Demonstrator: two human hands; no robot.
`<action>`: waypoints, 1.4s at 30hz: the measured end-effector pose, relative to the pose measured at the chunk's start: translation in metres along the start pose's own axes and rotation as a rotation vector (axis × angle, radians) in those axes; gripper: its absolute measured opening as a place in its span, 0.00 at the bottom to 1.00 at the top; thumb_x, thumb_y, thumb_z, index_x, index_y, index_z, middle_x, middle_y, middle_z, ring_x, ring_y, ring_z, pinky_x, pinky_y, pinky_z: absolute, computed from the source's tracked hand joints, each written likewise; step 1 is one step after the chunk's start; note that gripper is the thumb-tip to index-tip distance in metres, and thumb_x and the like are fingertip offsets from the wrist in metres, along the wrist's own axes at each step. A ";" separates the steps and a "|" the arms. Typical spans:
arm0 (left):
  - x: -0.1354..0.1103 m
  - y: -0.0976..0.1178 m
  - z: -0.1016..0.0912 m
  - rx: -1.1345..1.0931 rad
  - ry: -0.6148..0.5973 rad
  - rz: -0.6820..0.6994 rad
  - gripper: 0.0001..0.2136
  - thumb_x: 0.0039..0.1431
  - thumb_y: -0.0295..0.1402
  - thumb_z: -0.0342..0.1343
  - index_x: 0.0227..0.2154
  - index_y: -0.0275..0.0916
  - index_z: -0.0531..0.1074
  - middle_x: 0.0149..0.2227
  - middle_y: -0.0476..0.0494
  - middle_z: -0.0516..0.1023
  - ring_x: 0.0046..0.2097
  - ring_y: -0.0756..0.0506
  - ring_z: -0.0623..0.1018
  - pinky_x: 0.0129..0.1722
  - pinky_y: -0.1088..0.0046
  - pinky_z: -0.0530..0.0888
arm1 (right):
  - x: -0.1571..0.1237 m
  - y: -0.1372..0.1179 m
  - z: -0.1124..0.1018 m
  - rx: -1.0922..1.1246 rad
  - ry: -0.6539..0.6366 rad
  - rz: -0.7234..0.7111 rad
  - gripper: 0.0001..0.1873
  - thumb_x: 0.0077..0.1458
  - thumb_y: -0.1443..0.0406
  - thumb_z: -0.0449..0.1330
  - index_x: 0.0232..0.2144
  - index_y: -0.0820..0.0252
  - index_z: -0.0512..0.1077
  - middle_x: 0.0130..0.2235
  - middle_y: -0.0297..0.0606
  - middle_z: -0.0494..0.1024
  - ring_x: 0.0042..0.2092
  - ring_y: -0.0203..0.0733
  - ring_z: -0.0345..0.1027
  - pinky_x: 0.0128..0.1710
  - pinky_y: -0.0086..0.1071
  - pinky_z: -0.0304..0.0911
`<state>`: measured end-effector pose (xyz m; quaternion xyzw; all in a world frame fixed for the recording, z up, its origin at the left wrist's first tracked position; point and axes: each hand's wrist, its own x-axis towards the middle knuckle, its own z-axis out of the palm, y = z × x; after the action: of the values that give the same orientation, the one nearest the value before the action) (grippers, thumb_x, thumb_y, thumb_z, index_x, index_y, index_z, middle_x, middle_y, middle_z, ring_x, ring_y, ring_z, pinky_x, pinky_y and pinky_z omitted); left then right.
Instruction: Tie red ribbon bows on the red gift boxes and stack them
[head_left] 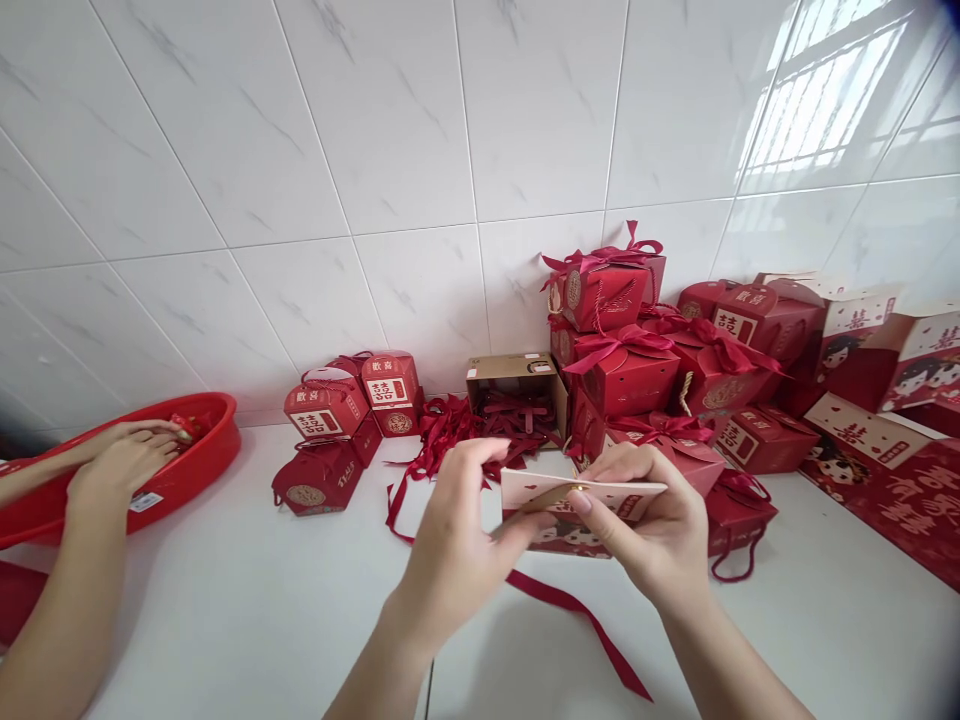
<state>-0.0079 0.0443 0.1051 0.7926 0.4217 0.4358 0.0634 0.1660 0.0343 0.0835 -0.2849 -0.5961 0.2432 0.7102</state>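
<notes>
A cream-and-red gift box [574,540] with cartoon figures is held just above the table. My right hand [667,520] is closed on its top edge, thumb in front and fingers behind, near a small gold-coloured spot. Against the box's left side rests the thumb of my left hand [450,540]; its index finger is raised and apart from the thumb, and the other fingers are mostly hidden. A dark red ribbon [577,605] trails from under the box across the white table [247,620].
Red gift boxes [622,370] with bows are stacked at right, beside taller printed bags [862,440]. An open cardboard box [517,370] contains ribbons, with loose ribbons [450,430] beside it. Several small boxes [330,410] stand left. Another person's hands [135,455] reach into a red basin [202,470].
</notes>
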 end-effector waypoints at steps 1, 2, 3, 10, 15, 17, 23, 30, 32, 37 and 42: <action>0.001 -0.002 -0.009 0.008 -0.052 -0.020 0.14 0.55 0.35 0.60 0.42 0.41 0.64 0.39 0.43 0.73 0.40 0.45 0.74 0.38 0.67 0.73 | 0.001 0.000 -0.002 -0.023 -0.017 -0.012 0.10 0.50 0.71 0.65 0.29 0.57 0.65 0.29 0.35 0.73 0.29 0.37 0.69 0.23 0.28 0.64; 0.001 -0.005 -0.019 0.008 -0.108 -0.017 0.08 0.57 0.34 0.59 0.37 0.41 0.66 0.35 0.46 0.73 0.36 0.47 0.73 0.35 0.70 0.72 | 0.002 0.000 -0.004 -0.048 -0.046 -0.026 0.10 0.50 0.71 0.65 0.30 0.57 0.66 0.28 0.35 0.73 0.28 0.37 0.68 0.23 0.28 0.64; 0.002 -0.008 -0.029 -0.004 -0.163 0.006 0.05 0.58 0.33 0.58 0.32 0.40 0.67 0.30 0.48 0.72 0.33 0.48 0.73 0.31 0.72 0.71 | 0.003 0.000 -0.006 -0.074 -0.088 -0.043 0.10 0.49 0.71 0.65 0.30 0.57 0.66 0.28 0.35 0.72 0.28 0.37 0.68 0.23 0.28 0.63; -0.007 -0.012 -0.068 -0.434 0.036 0.242 0.04 0.54 0.27 0.61 0.31 0.43 0.77 0.31 0.47 0.77 0.38 0.44 0.78 0.41 0.65 0.77 | 0.003 -0.009 -0.002 -0.198 -0.422 -0.159 0.10 0.48 0.69 0.65 0.28 0.57 0.65 0.25 0.32 0.70 0.26 0.36 0.64 0.25 0.30 0.59; -0.012 0.000 -0.049 -0.751 0.113 0.048 0.24 0.59 0.28 0.57 0.56 0.51 0.60 0.26 0.52 0.78 0.24 0.49 0.77 0.23 0.74 0.76 | -0.005 -0.014 0.009 -0.173 -0.498 -0.236 0.10 0.49 0.69 0.64 0.28 0.57 0.64 0.24 0.32 0.70 0.27 0.36 0.62 0.26 0.31 0.57; -0.013 0.003 -0.043 -0.697 0.201 0.019 0.26 0.56 0.24 0.59 0.54 0.52 0.59 0.25 0.54 0.78 0.23 0.50 0.77 0.22 0.77 0.76 | -0.006 -0.013 0.009 -0.207 -0.493 -0.253 0.09 0.50 0.69 0.63 0.28 0.57 0.64 0.25 0.33 0.70 0.27 0.37 0.62 0.26 0.32 0.57; -0.016 -0.001 -0.047 -0.481 0.002 0.126 0.13 0.62 0.24 0.49 0.46 0.42 0.72 0.35 0.42 0.80 0.37 0.45 0.80 0.33 0.71 0.78 | -0.003 -0.013 0.004 -0.234 -0.444 -0.253 0.09 0.49 0.69 0.64 0.30 0.57 0.65 0.26 0.33 0.71 0.27 0.37 0.64 0.27 0.33 0.59; -0.012 0.001 -0.042 -0.258 -0.025 0.358 0.12 0.52 0.19 0.55 0.34 0.43 0.76 0.37 0.42 0.72 0.38 0.45 0.75 0.34 0.68 0.76 | -0.001 -0.014 -0.001 -0.260 -0.401 -0.271 0.08 0.50 0.70 0.62 0.29 0.57 0.65 0.26 0.33 0.71 0.27 0.37 0.64 0.27 0.32 0.59; -0.012 0.005 -0.039 -0.277 -0.078 0.343 0.12 0.52 0.18 0.55 0.35 0.42 0.75 0.39 0.41 0.72 0.40 0.45 0.76 0.37 0.68 0.77 | -0.001 -0.014 -0.003 -0.274 -0.390 -0.277 0.08 0.50 0.71 0.62 0.29 0.57 0.65 0.26 0.33 0.71 0.27 0.37 0.64 0.27 0.32 0.59; -0.010 0.010 -0.039 -0.320 -0.183 0.360 0.16 0.51 0.17 0.56 0.41 0.40 0.72 0.42 0.39 0.76 0.45 0.43 0.78 0.44 0.67 0.77 | 0.000 -0.014 -0.006 -0.289 -0.362 -0.273 0.09 0.49 0.73 0.62 0.29 0.57 0.66 0.27 0.33 0.71 0.27 0.37 0.64 0.26 0.32 0.59; -0.009 0.006 -0.037 -0.410 -0.222 0.358 0.14 0.52 0.18 0.56 0.40 0.41 0.71 0.44 0.38 0.78 0.47 0.41 0.79 0.45 0.65 0.78 | 0.001 -0.016 -0.005 -0.295 -0.379 -0.278 0.09 0.50 0.72 0.62 0.29 0.56 0.65 0.26 0.33 0.71 0.27 0.37 0.65 0.27 0.33 0.60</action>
<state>-0.0342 0.0242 0.1246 0.8679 0.1688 0.4267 0.1904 0.1714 0.0229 0.0948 -0.2500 -0.7807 0.1027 0.5634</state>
